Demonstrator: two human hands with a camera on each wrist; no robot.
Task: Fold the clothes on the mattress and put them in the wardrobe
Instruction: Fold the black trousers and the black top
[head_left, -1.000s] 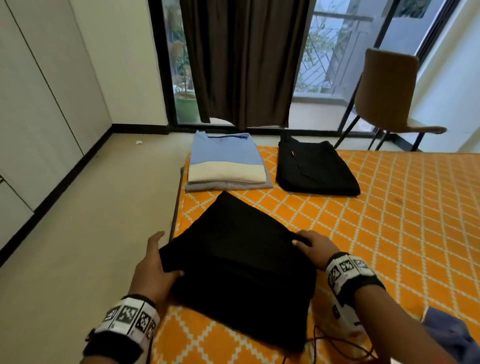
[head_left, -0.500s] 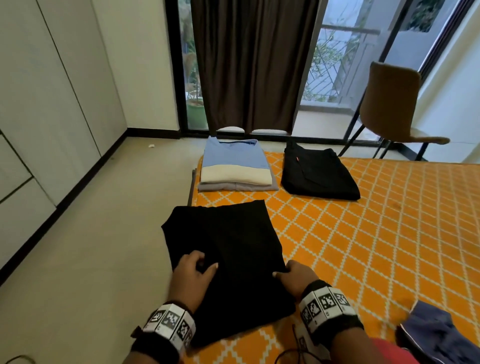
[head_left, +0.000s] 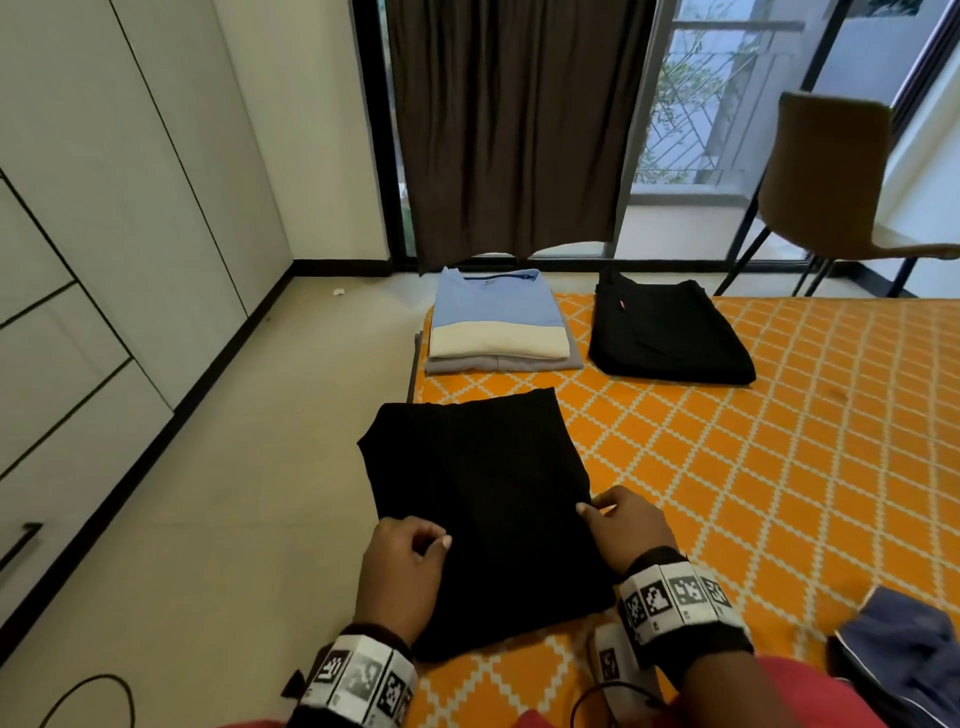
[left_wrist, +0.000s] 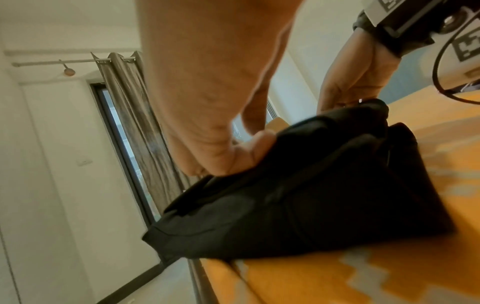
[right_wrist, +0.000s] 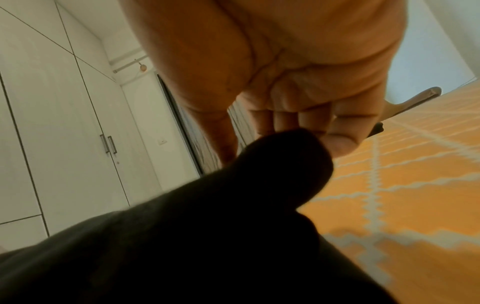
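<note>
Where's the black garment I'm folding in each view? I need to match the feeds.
Head: black garment lower centre, at the mattress's left edge.
Left wrist: black garment centre, under the left hand.
Right wrist: black garment lower left, pinched by the right hand.
Shared landmark: the mattress.

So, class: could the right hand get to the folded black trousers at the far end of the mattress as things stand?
Probably yes, once it lets go. The right hand is pinching the black garment, but only bare mattress lies between it and the folded black trousers; nothing stands in the way.
</note>
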